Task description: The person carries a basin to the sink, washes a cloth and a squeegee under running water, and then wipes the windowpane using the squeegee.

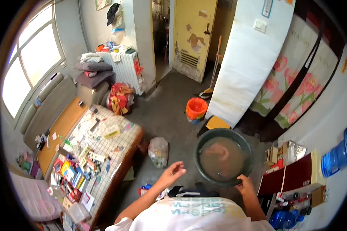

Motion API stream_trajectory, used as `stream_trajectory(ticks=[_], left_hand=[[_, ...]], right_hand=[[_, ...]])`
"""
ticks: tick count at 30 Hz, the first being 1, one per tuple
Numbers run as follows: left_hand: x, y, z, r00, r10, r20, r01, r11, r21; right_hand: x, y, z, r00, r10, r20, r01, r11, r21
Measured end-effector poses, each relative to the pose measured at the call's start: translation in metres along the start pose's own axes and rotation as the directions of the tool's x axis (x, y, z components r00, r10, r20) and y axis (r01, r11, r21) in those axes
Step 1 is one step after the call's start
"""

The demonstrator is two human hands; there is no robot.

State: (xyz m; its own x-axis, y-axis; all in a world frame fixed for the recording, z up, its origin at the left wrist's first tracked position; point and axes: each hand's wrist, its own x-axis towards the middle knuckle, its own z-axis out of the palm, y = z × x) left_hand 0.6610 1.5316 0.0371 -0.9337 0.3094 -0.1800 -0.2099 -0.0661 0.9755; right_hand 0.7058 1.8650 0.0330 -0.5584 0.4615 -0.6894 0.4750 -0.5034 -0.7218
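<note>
A dark green round basin (pixel 199 163) stands to the right of centre, filled with murky brownish water in which a pinkish-red item (pixel 219 152) lies partly under the surface. My right hand (pixel 245 184) grips the basin's rim at its near right side. To the left of the basin, my left hand (pixel 174 172) hangs in the air with its fingers apart and slightly curled, holding nothing. A clear plastic bag of rubbish (pixel 158 152) sits on the floor just beyond it.
On the left, a cluttered table (pixel 121 140) stands before a sofa. An orange-lined bin (pixel 196 108) and a yellow-and-black object (pixel 218 123) are behind the basin. A dark red cabinet (pixel 289 179) with blue water bottles stands on the right.
</note>
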Motion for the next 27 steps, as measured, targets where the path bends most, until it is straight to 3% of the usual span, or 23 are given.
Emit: stream_trajectory(ticks=[1, 4, 5, 9, 11, 13, 14, 16, 17, 22, 24, 27], left_hand=[[0.021, 0.011, -0.003, 0.996, -0.077, 0.04, 0.079, 0.995, -0.056], [0.086, 0.051, -0.012, 0.961, -0.277, 0.012, 0.269, 0.922, -0.279], [0.113, 0.046, -0.022, 0.953, -0.291, 0.088, 0.304, 0.902, -0.305], [0.196, 0.07, -0.049, 0.938, -0.34, 0.07, 0.34, 0.861, -0.378], [0.234, 0.075, -0.068, 0.911, -0.41, -0.036, 0.369, 0.853, -0.368], [0.294, 0.092, -0.087, 0.86, -0.485, -0.16, 0.391, 0.827, -0.405], [0.312, 0.089, -0.095, 0.859, -0.494, -0.133, 0.397, 0.807, -0.436], [0.356, 0.081, -0.116, 0.861, -0.504, -0.076, 0.404, 0.766, -0.5], [0.375, 0.08, -0.122, 0.835, -0.538, -0.119, 0.368, 0.705, -0.607], [0.463, 0.106, -0.155, 0.819, -0.492, -0.294, 0.259, 0.775, -0.576], [0.499, 0.089, -0.18, 0.841, -0.46, -0.285, 0.192, 0.747, -0.637], [0.547, 0.118, -0.201, 0.804, -0.497, -0.326, 0.198, 0.741, -0.641]], right_hand=[[0.007, -0.013, 0.023, 1.0, 0.005, -0.013, -0.006, 1.0, -0.022], [0.031, -0.052, 0.087, 0.984, 0.019, 0.176, -0.015, 1.0, -0.027], [0.044, -0.059, 0.109, 0.98, 0.003, 0.2, -0.001, 1.0, -0.01], [0.11, -0.09, 0.193, 0.989, 0.053, 0.135, -0.024, 0.977, -0.213], [0.131, -0.108, 0.241, 0.984, 0.057, 0.166, -0.017, 0.972, -0.233], [0.192, -0.125, 0.299, 0.916, 0.156, 0.37, -0.079, 0.974, -0.214], [0.21, -0.129, 0.317, 0.864, 0.193, 0.466, -0.106, 0.972, -0.208], [0.223, -0.154, 0.362, 0.867, 0.186, 0.461, -0.06, 0.96, -0.274], [0.236, -0.168, 0.381, 0.859, 0.184, 0.479, -0.043, 0.956, -0.29], [0.3, -0.214, 0.469, 0.843, 0.152, 0.516, 0.061, 0.926, -0.373], [0.324, -0.23, 0.501, 0.811, 0.127, 0.572, 0.114, 0.923, -0.367], [0.325, -0.27, 0.551, 0.801, 0.128, 0.584, 0.152, 0.901, -0.406]])
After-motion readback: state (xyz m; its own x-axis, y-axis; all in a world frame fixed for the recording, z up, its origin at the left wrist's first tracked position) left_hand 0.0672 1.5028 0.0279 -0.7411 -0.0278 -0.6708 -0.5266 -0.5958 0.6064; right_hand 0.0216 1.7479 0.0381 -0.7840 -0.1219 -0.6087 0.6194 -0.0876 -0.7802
